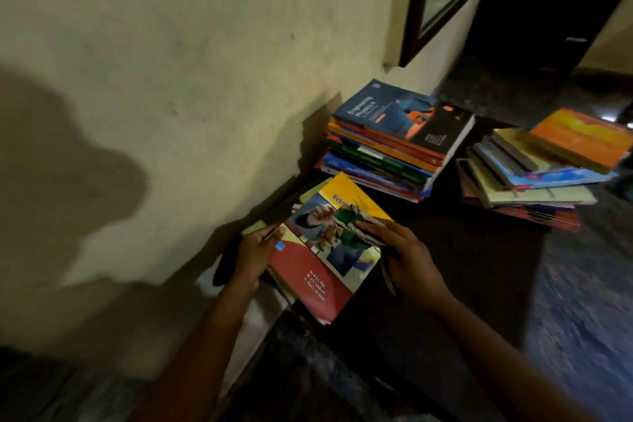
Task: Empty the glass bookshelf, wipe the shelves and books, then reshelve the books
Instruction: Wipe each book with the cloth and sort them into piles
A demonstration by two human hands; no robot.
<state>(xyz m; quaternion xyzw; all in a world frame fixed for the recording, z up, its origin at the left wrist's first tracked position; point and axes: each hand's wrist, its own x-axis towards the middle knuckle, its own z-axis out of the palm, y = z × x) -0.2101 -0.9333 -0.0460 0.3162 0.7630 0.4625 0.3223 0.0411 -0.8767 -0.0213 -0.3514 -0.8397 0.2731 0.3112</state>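
Against the foot of the pale wall [171, 79]: one softcover book [318, 267], cover yellow at the top, red below, with a photo panel between and lettering that begins "BUS"; it lies tilted on a low pile. Left hand [255, 253] pinches its left edge, fingers curled round it. Right hand [407, 257] grips a crumpled green-patterned cloth [356, 223] pressed to the cover. Beyond, touching the wall, a tall stack [376, 161] topped by a blue physics title; well to its right, a looser stack [534, 178] under an orange book. Dark floor [582, 301] lies open to the right. A dark object [226, 260] beside the left hand is unreadable; the pile underneath is mostly covered.
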